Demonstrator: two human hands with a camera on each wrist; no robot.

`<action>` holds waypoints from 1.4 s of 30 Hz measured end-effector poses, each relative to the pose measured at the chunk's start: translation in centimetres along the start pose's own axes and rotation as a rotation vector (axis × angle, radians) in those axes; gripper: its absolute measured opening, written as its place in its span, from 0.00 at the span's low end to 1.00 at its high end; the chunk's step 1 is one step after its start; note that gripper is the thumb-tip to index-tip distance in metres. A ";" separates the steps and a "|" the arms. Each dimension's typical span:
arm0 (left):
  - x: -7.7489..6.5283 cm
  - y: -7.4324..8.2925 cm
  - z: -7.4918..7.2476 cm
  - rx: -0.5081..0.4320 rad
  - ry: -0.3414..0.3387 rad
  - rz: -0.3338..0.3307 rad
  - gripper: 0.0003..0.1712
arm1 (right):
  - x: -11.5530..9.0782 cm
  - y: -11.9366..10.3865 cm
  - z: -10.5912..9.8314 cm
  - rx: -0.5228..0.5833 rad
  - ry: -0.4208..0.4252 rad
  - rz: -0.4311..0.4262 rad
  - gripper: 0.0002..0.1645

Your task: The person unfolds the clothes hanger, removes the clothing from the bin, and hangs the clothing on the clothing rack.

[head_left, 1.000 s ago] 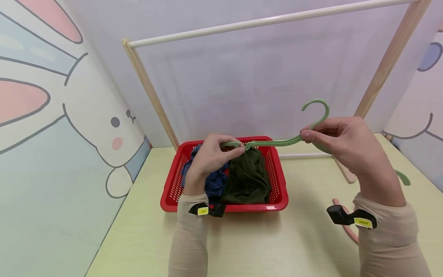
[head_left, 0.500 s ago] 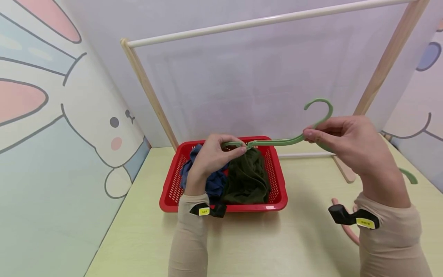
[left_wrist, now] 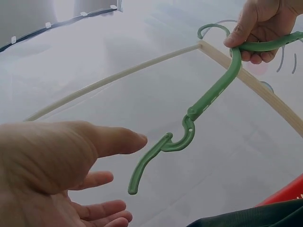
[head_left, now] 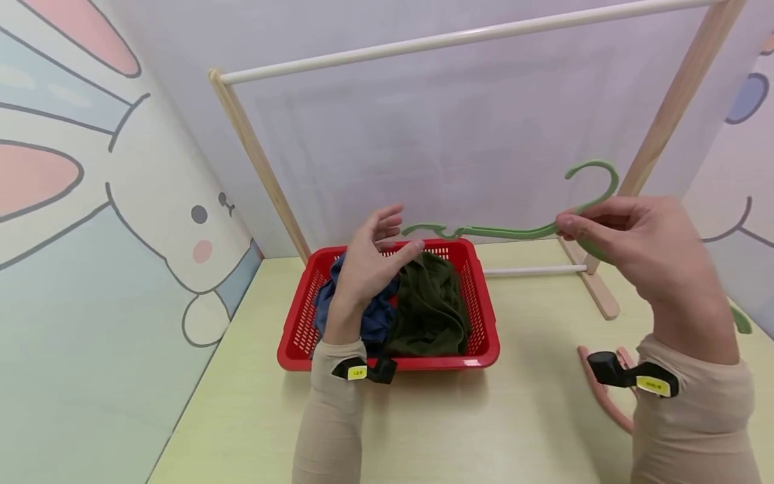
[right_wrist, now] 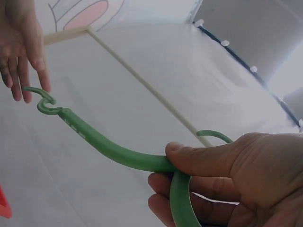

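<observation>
My right hand point(head_left: 656, 249) pinches a green clothes hanger point(head_left: 508, 233) just below its hook, holding it in the air with one arm stretched out to the left. In the right wrist view, thumb and fingers close round the hanger's middle. My left hand point(head_left: 370, 265) is off the hanger, its fingers spread and thumb apart, close to the hanger's notched end. The left wrist view shows a gap between the thumb and that end. Below lies a red plastic basket point(head_left: 387, 364) holding a dark green garment point(head_left: 432, 309) and a blue garment point(head_left: 375, 319).
Behind the basket stands a rack with a white top rail point(head_left: 423, 44) and wooden posts point(head_left: 260, 158). A pink hanger point(head_left: 603, 396) lies on the table point(head_left: 435, 430) by the right forearm. Another green piece point(head_left: 741, 318) shows at the right edge.
My left hand has let go of the hanger's end and opened its fingers. My right hand has drawn the hanger to the right and slightly up.
</observation>
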State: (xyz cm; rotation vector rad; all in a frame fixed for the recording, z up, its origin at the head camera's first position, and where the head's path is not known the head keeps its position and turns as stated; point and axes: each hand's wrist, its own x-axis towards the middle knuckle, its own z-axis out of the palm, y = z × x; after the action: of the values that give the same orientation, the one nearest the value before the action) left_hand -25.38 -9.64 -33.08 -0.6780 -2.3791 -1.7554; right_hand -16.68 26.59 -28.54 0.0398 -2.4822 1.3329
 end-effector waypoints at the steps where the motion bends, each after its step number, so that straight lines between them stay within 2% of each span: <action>1: -0.1 0.0 0.0 -0.002 0.014 0.002 0.40 | 0.0 0.1 -0.1 0.008 0.012 0.008 0.19; 5: -0.6 0.0 -0.2 0.015 0.033 0.008 0.42 | 0.0 0.3 -0.6 0.043 0.051 0.049 0.18; 12: -1.1 -0.4 -0.7 0.041 0.006 -0.010 0.40 | 0.2 0.6 -1.0 0.078 0.110 0.115 0.22; 15: -0.8 -1.0 -1.3 0.050 -0.001 -0.003 0.35 | 0.2 0.7 -1.0 0.119 0.122 0.127 0.23; 20: 0.2 -2.6 -2.0 0.029 -0.034 0.046 0.27 | 0.4 1.0 -1.0 0.129 0.120 0.138 0.22; 25: 0.9 -3.8 -2.3 0.069 -0.098 0.045 0.24 | 0.5 1.2 -0.7 0.144 0.125 0.121 0.23; 32: 2.4 -3.6 -3.3 0.157 -0.219 0.049 0.24 | 0.5 1.1 -0.8 0.190 0.138 0.169 0.22; 39: 4.6 -5.1 -4.5 0.185 -0.375 0.106 0.27 | 0.8 1.3 -0.3 0.233 0.153 0.089 0.21; 42: 5.2 -6.0 -4.6 0.193 -0.433 0.108 0.29 | 0.8 1.3 -0.1 0.227 0.149 0.089 0.21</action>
State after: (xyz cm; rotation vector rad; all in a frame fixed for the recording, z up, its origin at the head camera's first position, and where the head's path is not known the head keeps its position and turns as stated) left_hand -33.25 -13.78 -35.07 -1.2347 -2.6690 -1.4248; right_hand -17.67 27.46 -29.29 -0.1149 -2.2240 1.5882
